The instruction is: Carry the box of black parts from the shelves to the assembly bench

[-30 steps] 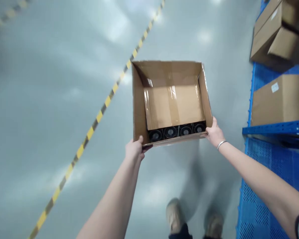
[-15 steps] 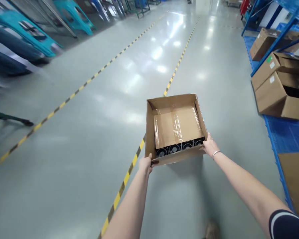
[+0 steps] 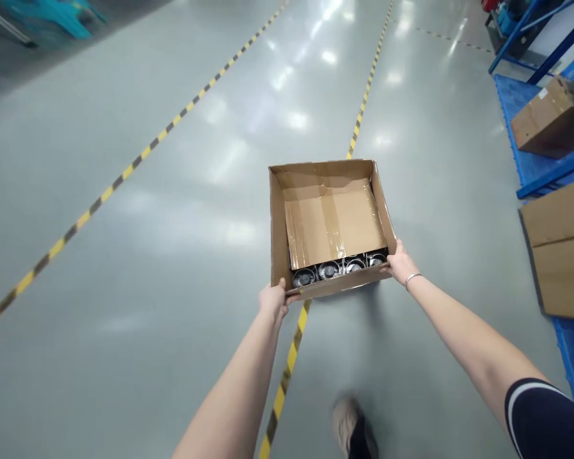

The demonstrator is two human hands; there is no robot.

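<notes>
Between my two hands an open-topped cardboard box [image 3: 277,223] hangs above the floor. My left hand [image 3: 273,298] is closed on its near left corner, thumb over the rim. At the near right corner, my right hand [image 3: 402,264] grips the rim in the same way, with a bracelet on the wrist. Inside lies a flat cardboard sheet [image 3: 332,220] with shiny tape on it. Along the near wall, in front of the sheet, several round dark and silvery parts [image 3: 329,270] show in a row; their kind I cannot make out.
Yellow-and-black floor tape [image 3: 287,370] runs ahead under the box, with a second taped line [image 3: 146,152] to the left. On the right, cardboard boxes [image 3: 557,252] stand on blue pallets [image 3: 521,143] beside a blue rack. A teal stool [image 3: 57,13] is at the upper left.
I have moved forward along the floor with the box still in both hands. The stools and boxes at the sides have slid outward in view, and a shoe now shows below.
</notes>
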